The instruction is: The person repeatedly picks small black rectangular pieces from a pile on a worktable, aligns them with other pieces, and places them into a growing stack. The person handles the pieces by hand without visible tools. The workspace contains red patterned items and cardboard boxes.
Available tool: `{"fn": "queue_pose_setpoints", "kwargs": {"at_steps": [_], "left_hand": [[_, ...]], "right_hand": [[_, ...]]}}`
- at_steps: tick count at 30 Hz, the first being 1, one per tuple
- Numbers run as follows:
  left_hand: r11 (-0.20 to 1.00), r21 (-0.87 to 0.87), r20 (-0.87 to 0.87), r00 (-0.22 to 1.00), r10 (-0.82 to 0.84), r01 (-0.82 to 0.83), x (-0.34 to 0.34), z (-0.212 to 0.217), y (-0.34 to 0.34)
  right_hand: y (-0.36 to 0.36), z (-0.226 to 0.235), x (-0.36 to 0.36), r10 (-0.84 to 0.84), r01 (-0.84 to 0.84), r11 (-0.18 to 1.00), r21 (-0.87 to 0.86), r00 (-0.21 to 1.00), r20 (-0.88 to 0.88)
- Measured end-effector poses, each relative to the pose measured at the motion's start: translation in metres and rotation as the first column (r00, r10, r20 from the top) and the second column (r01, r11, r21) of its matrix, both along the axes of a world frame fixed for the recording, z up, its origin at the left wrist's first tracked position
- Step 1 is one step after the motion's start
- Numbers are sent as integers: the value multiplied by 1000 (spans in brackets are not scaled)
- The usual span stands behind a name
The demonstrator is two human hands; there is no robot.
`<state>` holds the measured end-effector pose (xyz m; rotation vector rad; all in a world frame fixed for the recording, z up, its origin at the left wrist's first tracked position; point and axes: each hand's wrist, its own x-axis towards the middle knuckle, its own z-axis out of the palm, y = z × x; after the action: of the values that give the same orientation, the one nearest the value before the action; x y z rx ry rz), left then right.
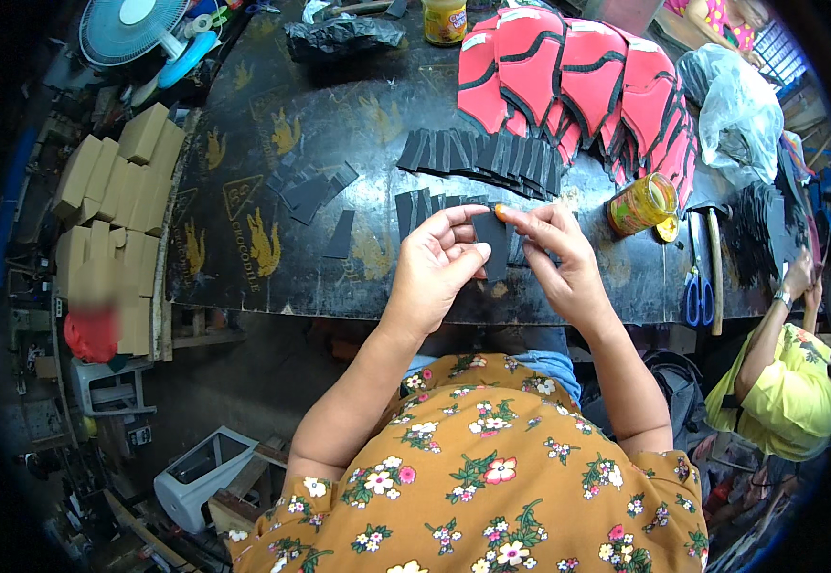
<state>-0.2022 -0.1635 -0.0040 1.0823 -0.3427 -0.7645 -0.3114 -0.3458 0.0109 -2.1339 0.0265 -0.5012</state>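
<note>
Two hands on one small piece, that's the whole story in the head view. The left hand [435, 263] and right hand [554, 253] meet above the near edge of the black worktable [244, 143], and between them they pinch a dark flat cut piece [494, 244], standing roughly upright. Left thumb and fingers clamp its left edge, right fingertips grip the top right corner, so both hands are grasping it, neither loose nor fisted. My guess is it's held up like that so both faces can be checked or worked with the fingertips.

Both forearms come up from the lower edge and angle inward, wrists bent a bit, palms half facing each other.

Right behind the held piece lies a row of similar dark pieces [425, 205], fanned so each overlaps the next, probably so one can be picked off at a time. A longer fanned row [482, 153] sits further back, touching a stack of red and black shaped panels [568, 76]. A few loose dark pieces [310, 186] lie to the left. An open yellow tin [640, 202] stands just right of the hands, within easy reach, with blue-handled scissors [697, 296] beyond it.

Off to the right a co-worker in a yellow-green shirt [778, 392] works at the same table. Tan boxes [115, 191] are stacked at the left.
</note>
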Motion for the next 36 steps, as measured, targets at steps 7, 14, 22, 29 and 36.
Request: {"fn": "queue_pose_setpoints", "kwargs": {"at_steps": [7, 14, 22, 29, 36], "left_hand": [[1000, 3, -117, 993, 28, -28, 8, -4, 0], [944, 116, 346, 903, 253, -309, 50, -7, 16], [886, 411, 516, 856, -34, -213, 54, -35, -2], [742, 343, 886, 461, -51, -576, 45, -26, 5], [424, 523, 849, 494, -186, -739, 75, -12, 107]], "right_hand": [[3, 1, -30, 71, -3, 875, -484, 990, 123], [-7, -18, -53, -142, 172, 939, -297, 983, 118], [-16, -53, -66, -284, 298, 927, -229, 954, 92], [-15, -52, -66, -293, 298, 927, -227, 954, 59], [-34, -32, -72, -380, 404, 886, -230, 914, 141]]}}
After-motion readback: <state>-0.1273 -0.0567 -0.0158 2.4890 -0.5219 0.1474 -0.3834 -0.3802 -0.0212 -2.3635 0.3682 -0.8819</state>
